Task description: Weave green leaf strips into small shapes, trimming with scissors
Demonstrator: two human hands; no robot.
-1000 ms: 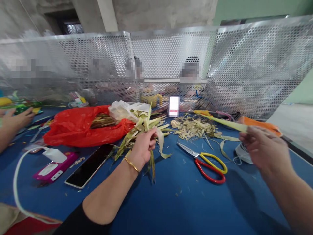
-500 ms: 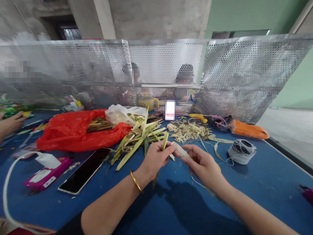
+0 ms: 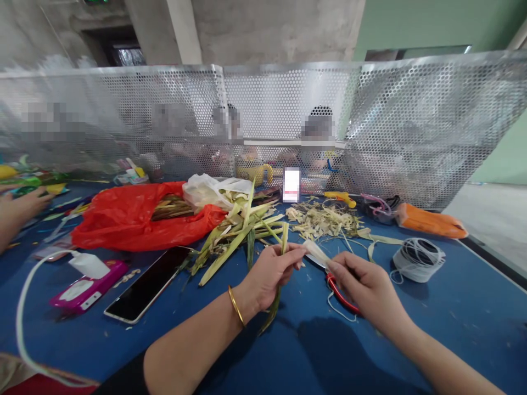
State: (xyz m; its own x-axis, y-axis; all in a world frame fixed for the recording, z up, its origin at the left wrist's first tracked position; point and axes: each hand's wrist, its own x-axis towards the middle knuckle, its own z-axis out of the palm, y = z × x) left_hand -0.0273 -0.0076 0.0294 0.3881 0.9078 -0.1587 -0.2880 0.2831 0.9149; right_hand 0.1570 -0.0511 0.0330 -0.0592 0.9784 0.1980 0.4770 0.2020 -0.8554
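Observation:
Between my hands stretches a short pale strip of dried leaf, pinched at both ends. My left hand grips its left end and also has a longer green-yellow leaf strip running through the palm, its tail hanging below. My right hand pinches the right end between thumb and fingers. Red-handled scissors lie on the blue table under the right hand, partly covered by it. Beyond my left hand lies a pile of long green-yellow leaves.
A heap of leaf scraps lies ahead, with a cord spool and orange packet to the right. Leftward are a red bag, phone and purple power strip. A perforated metal screen stands behind; another person's hand is far left.
My right hand has moved slightly right and down, and more of the pale strip shows between my hands. The red scissor handles are now exposed. The whole view has shifted a little.

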